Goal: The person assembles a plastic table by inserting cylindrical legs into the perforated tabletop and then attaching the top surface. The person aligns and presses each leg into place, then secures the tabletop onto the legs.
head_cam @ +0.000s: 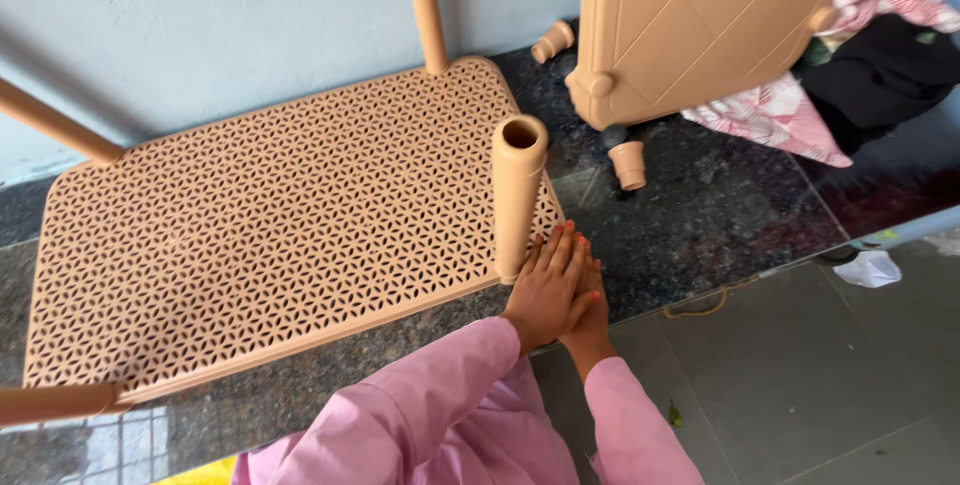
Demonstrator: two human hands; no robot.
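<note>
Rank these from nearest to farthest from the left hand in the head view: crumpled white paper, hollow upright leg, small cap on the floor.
From the left hand:
1. Hollow upright leg, just above it, touching.
2. Small cap, up and right on the dark floor.
3. Crumpled white paper, far right.

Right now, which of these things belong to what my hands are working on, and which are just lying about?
In hand:
left hand, laid over right hand, both at the leg's base
upright hollow tube leg
perforated shelf panel
other fitted legs

Possibly spare parts:
small end caps on the dark stone floor
diamond-patterned panel

Lying about:
pink patterned cloth
black cloth
crumpled paper
</note>
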